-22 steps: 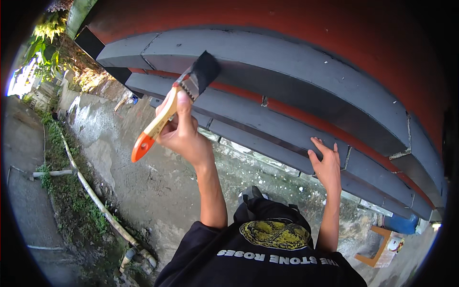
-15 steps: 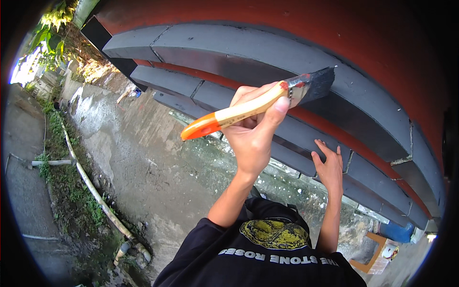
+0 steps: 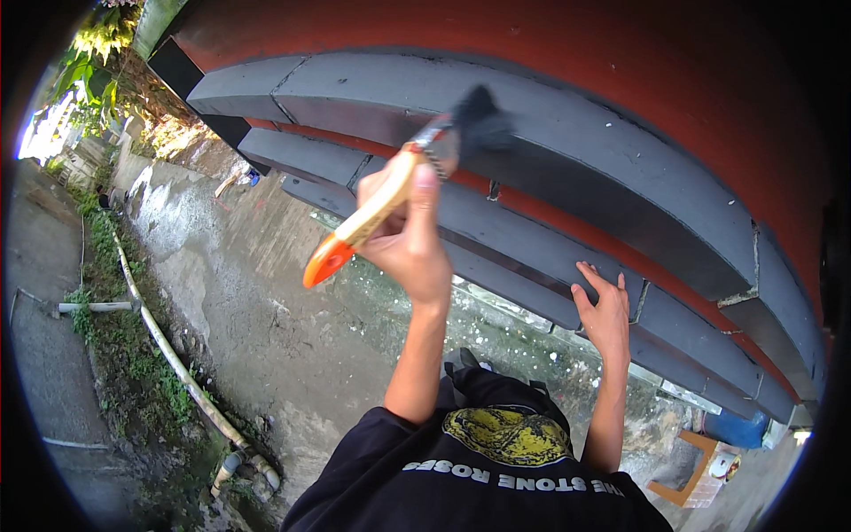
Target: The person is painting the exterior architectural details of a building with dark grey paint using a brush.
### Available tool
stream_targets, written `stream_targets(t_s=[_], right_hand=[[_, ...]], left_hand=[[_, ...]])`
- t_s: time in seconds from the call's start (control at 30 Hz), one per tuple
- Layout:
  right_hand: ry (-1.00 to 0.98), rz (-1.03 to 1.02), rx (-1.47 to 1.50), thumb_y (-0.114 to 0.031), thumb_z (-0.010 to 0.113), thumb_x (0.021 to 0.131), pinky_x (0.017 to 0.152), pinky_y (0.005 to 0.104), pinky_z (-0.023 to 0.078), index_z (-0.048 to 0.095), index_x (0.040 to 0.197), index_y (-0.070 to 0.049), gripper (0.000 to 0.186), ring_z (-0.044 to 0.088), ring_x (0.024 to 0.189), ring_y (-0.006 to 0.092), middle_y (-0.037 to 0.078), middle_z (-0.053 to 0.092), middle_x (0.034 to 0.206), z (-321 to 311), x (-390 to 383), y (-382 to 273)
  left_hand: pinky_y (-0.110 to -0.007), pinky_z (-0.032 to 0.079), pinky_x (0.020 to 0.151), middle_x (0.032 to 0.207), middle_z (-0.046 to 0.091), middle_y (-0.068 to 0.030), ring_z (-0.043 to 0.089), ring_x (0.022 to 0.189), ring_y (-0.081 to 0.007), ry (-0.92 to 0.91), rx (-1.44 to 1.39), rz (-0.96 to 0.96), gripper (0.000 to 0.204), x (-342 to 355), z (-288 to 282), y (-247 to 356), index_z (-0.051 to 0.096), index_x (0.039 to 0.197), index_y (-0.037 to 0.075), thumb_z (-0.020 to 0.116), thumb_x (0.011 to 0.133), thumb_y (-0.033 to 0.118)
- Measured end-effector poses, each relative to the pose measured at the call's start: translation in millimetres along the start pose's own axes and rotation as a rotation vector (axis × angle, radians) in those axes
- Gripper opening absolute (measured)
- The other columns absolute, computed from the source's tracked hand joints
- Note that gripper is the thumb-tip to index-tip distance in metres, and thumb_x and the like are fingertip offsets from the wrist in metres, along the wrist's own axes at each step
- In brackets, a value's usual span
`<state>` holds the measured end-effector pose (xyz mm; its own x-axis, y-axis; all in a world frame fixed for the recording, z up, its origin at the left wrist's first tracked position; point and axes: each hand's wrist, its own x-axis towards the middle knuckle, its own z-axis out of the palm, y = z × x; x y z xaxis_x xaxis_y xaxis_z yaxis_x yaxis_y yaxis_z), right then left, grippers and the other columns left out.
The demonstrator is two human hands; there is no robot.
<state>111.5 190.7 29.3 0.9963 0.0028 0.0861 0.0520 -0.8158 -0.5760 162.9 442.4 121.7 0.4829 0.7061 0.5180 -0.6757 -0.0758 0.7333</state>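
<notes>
My left hand [image 3: 417, 257] is closed around the wooden handle of a wide paintbrush [image 3: 377, 213]. The handle is pale with an orange end; the dark bristles, blurred by motion, are at the edge of the upper grey ledge [image 3: 363, 84]. Whether they touch it I cannot tell. Further right, my right hand [image 3: 607, 315] rests with fingers apart on a lower grey ledge [image 3: 532, 244]. Above the ledges rises a red-brown wall [image 3: 532, 35], and red strips show between the ledges.
Stained concrete ground [image 3: 266, 284] spreads to the left. A long pale pipe [image 3: 164, 332] runs beside a strip of green plants [image 3: 155, 372]. At the lower right are a blue container [image 3: 740, 429] and an orange-brown frame-like object [image 3: 696, 474].
My left hand has swung the paintbrush leftward along the upper ledge, and its bristles now point more upward. My right hand stays on the lower ledge.
</notes>
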Motion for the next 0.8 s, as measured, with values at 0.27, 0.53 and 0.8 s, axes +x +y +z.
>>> stream_targets(t_s=[0.27,0.53,0.8], right_hand=[[0.01,0.029,-0.017,-0.019,0.063,0.094,0.123,0.0502,0.021,0.065,0.131,-0.009,0.038,0.058,0.128,0.0299,0.016,0.065,0.132,-0.9,-1.6,-6.1],[0.006,0.013,-0.02,-0.018,0.063,0.095,0.123,0.0502,0.022,0.064,0.133,-0.01,0.039,0.057,0.129,0.0295,0.016,0.065,0.132,2.4,0.0,-1.0],[0.015,0.014,-0.013,-0.018,0.063,0.093,0.123,0.0514,0.021,0.065,0.131,-0.008,0.039,0.057,0.129,0.0305,0.016,0.064,0.134,4.0,-0.4,-6.5]], left_hand=[[-0.027,0.038,0.061,0.087,0.06,-0.0034,0.049,0.068,-0.0109,0.164,0.309,0.275,0.019,5.0,-19.7,-11.2,0.069,0.1,-0.005,0.077,0.088,0.007],[-0.027,0.048,0.07,0.095,0.069,-0.0094,0.061,0.082,-0.0136,-0.324,-0.07,0.093,0.027,-60.7,4.6,26.7,0.074,0.107,-0.002,0.081,0.083,0.007],[-0.025,0.039,0.058,0.084,0.055,-0.0008,0.048,0.068,-0.0071,0.393,0.252,0.241,0.021,70.4,-50.0,-36.3,0.068,0.104,-0.004,0.074,0.093,0.013]])
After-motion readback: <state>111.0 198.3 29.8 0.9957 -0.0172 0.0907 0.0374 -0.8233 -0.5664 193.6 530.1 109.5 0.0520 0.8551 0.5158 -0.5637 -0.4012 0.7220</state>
